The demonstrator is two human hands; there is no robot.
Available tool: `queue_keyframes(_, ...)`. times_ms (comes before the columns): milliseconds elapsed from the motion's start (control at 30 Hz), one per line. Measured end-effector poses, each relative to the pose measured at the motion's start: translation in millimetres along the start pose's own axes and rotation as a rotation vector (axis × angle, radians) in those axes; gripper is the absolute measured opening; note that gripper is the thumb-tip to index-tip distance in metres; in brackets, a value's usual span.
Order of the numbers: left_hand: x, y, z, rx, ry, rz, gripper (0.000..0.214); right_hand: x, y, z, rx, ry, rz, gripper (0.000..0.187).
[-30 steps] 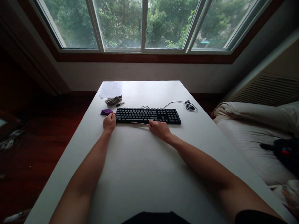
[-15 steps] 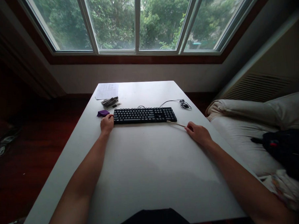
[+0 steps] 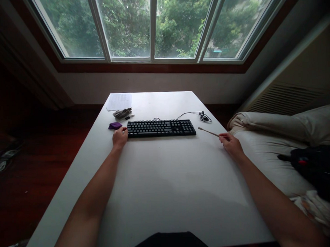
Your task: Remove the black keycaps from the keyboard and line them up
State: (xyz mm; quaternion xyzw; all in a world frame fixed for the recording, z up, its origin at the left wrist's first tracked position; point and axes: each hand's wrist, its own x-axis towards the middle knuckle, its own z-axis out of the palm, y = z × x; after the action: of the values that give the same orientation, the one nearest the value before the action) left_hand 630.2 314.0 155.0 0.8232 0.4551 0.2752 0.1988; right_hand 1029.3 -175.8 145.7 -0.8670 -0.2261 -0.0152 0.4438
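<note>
Head view: the keyboard [image 3: 161, 128] lies on the table [image 3: 159, 174], your left hand [image 3: 119, 137] at its left end, finger grip unclear. Your right hand [image 3: 232, 144] pinches a thin stick [image 3: 208, 131] between narrowed fingers, just off the right end. A weak pinch could drop it; a left-hand nudge could skew the keyboard.

Legends on keyboard [image 3: 161, 128] too small to read; writing on paper [image 3: 119, 102] illegible. Rear of stick [image 3: 208, 131] hidden in right hand [image 3: 230, 143]. Window [image 3: 130, 30] cut off at top, dark bundle [image 3: 318, 169] at right.
</note>
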Motion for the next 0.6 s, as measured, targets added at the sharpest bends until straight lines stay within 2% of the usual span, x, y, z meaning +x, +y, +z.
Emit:
queue_keyframes(100, -0.1, 0.1, 0.1, 0.006, -0.01, 0.001, 0.035, 14.8, -10.3, 12.0, 0.124, 0.006, 0.064, 0.042)
queue_keyframes(200, -0.3, -0.9, 1.6, 0.005, 0.002, 0.018, 0.035, 29.9, -27.5, 24.8, 0.144, -0.034, 0.055, 0.042)
queue_keyframes(333, 0.7, -2.0, 3.5, 0.007, 0.004, 0.031, 0.035, 51.9, -52.4, 36.7, 0.059, 0.008, 0.058, 0.042)
queue_keyframes(467, 1.6, -1.1, 2.8, 0.014, -0.002, 0.023, 0.035, 73.2, -67.4, 39.9, -0.076, 0.066, 0.092, 0.046)
queue_keyframes(600, 1.4, -0.3, 2.2, 0.017, -0.011, 0.01, 0.035, 86.1, -73.6, 45.6, -0.171, 0.026, 0.066, 0.048)
